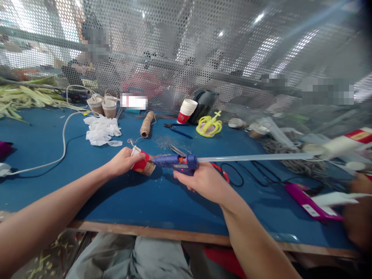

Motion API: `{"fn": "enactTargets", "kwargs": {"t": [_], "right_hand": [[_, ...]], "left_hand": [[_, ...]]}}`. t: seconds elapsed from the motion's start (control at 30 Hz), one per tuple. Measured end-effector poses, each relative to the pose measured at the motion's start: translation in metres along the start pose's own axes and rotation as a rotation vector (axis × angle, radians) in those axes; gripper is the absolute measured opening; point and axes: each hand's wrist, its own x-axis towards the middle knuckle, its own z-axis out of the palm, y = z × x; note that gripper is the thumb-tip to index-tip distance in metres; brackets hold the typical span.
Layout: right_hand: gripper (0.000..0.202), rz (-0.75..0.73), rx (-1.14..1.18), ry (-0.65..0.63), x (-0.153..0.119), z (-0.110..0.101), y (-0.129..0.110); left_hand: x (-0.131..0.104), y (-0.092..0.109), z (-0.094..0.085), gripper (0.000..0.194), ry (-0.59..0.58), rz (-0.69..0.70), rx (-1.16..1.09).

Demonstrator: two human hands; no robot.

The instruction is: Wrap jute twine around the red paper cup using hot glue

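My left hand [124, 162] grips a red and white paper cup [140, 164] that lies tilted, its lower end wrapped in brown twine. In my right hand [203, 179] is a blue glue gun [186, 164], with a long translucent glue stick [255, 158] sticking out of its back to the right. The gun's nozzle points left and meets the twine-wrapped part of the cup; whether it touches is hard to tell. Just behind the gun lie scissors [176, 150], with red handles partly hidden by my right hand. A twine roll [147, 124] lies beyond the cup.
White crumpled material [102, 130], two twine-wrapped cups [109, 107], stacked paper cups [186, 111], pliers [178, 129] and a yellow crown [208, 126] stand or lie farther back. A magenta power strip [310, 203] and cables are at right, near another person's blurred hand. Perforated metal rises behind the table.
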Motion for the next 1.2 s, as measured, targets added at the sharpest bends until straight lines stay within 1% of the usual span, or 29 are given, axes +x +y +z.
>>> {"fn": "enactTargets", "kwargs": {"t": [0.27, 0.5, 0.77, 0.9, 1.07, 1.2], "right_hand": [[0.021, -0.016, -0.056, -0.041, -0.0026, -0.0001, -0.0019], [0.027, 0.008, -0.052, 0.008, -0.0014, -0.0010, -0.0023], [0.027, -0.013, -0.086, -0.002, -0.0029, -0.0009, -0.0023], [0.023, -0.034, -0.112, -0.011, -0.0036, -0.0005, -0.0033], [0.024, -0.031, -0.121, 0.029, -0.0031, -0.0005, -0.0025], [0.025, -0.006, -0.088, 0.031, -0.0018, -0.0012, -0.0016]], "left_hand": [[0.0009, 0.0005, 0.0004, 0.034, 0.007, -0.005, -0.016], [0.0013, -0.0011, 0.0003, 0.036, 0.015, -0.010, 0.027], [0.0006, -0.0013, 0.0004, 0.036, -0.002, -0.001, 0.020], [0.0000, -0.0002, 0.0006, 0.036, 0.002, -0.001, 0.025], [-0.0005, -0.0002, 0.0008, 0.037, 0.007, 0.002, 0.057], [-0.0007, 0.0003, 0.0010, 0.039, 0.024, 0.029, 0.084]]}}
